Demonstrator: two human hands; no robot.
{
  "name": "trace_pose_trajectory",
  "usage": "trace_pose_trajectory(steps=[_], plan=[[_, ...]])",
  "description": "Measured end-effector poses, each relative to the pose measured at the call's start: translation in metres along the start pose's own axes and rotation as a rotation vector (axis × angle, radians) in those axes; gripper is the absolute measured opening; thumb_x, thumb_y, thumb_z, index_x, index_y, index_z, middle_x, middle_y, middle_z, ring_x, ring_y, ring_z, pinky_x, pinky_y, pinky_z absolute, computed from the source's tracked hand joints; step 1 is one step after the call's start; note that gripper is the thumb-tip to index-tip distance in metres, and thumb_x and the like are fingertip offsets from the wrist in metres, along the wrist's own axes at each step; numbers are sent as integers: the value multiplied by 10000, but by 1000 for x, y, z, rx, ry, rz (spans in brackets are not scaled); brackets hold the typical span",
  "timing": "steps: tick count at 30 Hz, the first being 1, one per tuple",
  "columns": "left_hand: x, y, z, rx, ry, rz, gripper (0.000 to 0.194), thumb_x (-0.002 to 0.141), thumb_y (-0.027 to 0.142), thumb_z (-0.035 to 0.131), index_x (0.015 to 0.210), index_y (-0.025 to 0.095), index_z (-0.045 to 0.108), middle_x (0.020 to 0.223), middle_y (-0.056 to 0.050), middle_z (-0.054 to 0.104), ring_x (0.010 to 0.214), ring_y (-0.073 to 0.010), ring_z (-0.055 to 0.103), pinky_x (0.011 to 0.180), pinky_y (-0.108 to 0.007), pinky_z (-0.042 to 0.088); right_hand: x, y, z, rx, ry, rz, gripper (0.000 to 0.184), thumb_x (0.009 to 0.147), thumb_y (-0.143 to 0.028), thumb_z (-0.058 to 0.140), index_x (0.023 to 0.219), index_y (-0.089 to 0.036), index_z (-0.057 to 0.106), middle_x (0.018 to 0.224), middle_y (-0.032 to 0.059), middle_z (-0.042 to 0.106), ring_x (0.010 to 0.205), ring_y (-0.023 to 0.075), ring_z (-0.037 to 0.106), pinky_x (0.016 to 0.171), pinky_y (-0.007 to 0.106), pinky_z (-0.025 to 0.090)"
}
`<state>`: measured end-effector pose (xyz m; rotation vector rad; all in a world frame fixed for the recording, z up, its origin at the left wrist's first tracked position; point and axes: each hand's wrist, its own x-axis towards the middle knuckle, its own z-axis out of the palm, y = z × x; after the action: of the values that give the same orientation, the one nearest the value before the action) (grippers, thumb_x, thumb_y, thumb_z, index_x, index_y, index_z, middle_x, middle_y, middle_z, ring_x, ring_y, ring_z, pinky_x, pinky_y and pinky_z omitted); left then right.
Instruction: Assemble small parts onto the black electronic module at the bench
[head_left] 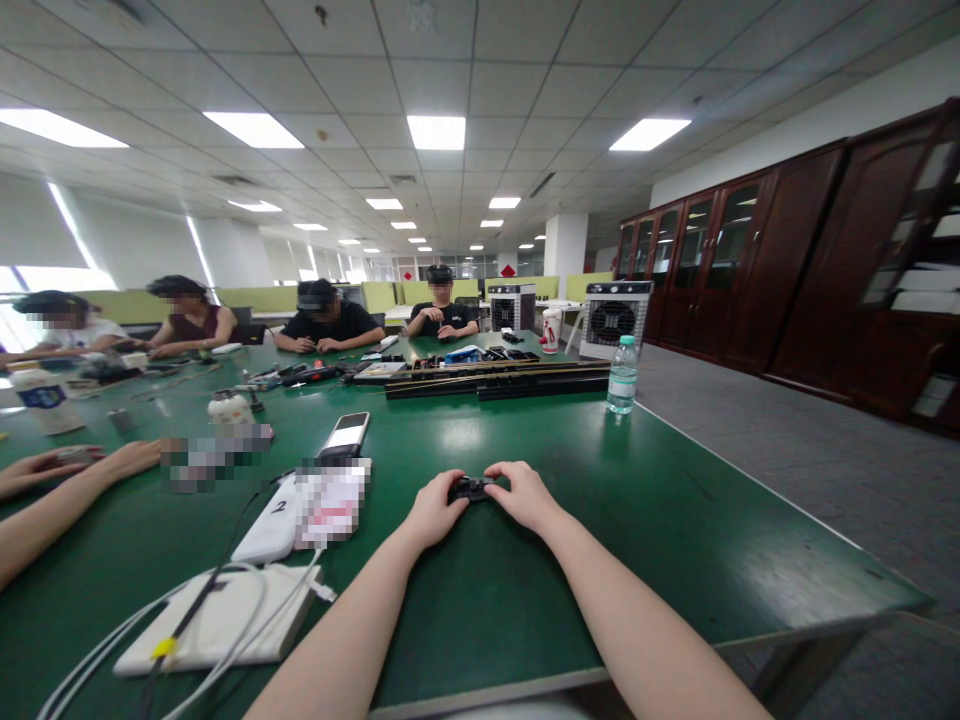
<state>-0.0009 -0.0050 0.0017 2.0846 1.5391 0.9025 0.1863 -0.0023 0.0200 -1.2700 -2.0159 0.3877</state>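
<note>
A small black part (472, 489), dark and flat with raised details too small to make out, is held just at the green table top in front of me. My left hand (436, 508) grips its left end between thumb and fingers. On the other side, my right hand (524, 492) pinches its right end. Both hands are closed on it, with the fingertips partly covering its ends. Whether the part rests on the table or is slightly raised, I cannot tell.
Left of me lie a white power bank (268, 522), a phone (346, 432) and a white box (217, 625) with cables across it. A water bottle (622, 376) stands right, beside long black bars (540, 385). A co-worker's arms (82, 490) reach in from the left; several people sit farther off.
</note>
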Motion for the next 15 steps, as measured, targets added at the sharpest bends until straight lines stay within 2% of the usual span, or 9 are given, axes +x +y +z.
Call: trace_pose_trajectory(steps=[3,8,15], plan=[[0,1,-1,18,1,10,401,741,180,575,1140,174,534,1149,-88,609,1062,-205,571,956,-321,423,-1,-3,5,43,-42,-46,175,745,-252,616,910,-239,673,952,24,675,959,202,567,876,355,427],[0,3,-1,56,-7,16,411,733,170,581,1141,148,537,1154,-105,606,1070,-216,562,956,-324,416,-2,-5,9,63,-26,-121,191,738,-223,635,925,-240,673,1022,33,648,1002,188,545,906,353,406],[1,2,-1,69,-8,24,391,737,169,583,1126,163,546,1138,-93,619,1054,-219,570,946,-336,423,-3,-2,14,-88,-66,-75,207,728,-224,649,924,-280,682,1051,28,637,1000,211,532,907,394,398]])
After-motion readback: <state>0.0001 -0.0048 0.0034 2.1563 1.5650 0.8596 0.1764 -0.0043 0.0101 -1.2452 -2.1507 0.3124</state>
